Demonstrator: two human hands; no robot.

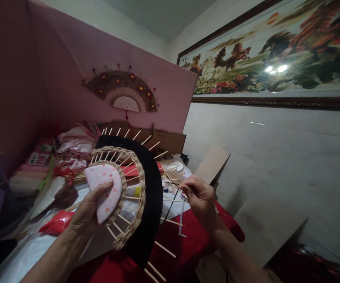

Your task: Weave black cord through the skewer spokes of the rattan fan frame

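Observation:
My left hand (87,210) grips a half-round handmade fan by its padded base (111,188), white cloth with small orange-red spots, thumb on top. Thin wooden sticks spread out from that base. A braided straw-coloured band (142,184) and a wide black band (153,192) run across them, and the stick ends poke out past the black edge. To the right of the fan, my right hand (199,196) is closed in a pinch on a black cord (172,205). The cord slants down toward the fan's outer edge; where it ends is hidden.
A finished-looking brown fan (122,90) hangs on a pink panel (170,90). Folded pink cloth (77,141), a red plastic packet (57,222) and loose sticks lie on the cluttered table. Red cloth (196,232) covers the near side. A cardboard piece (212,163) leans by the tiled wall.

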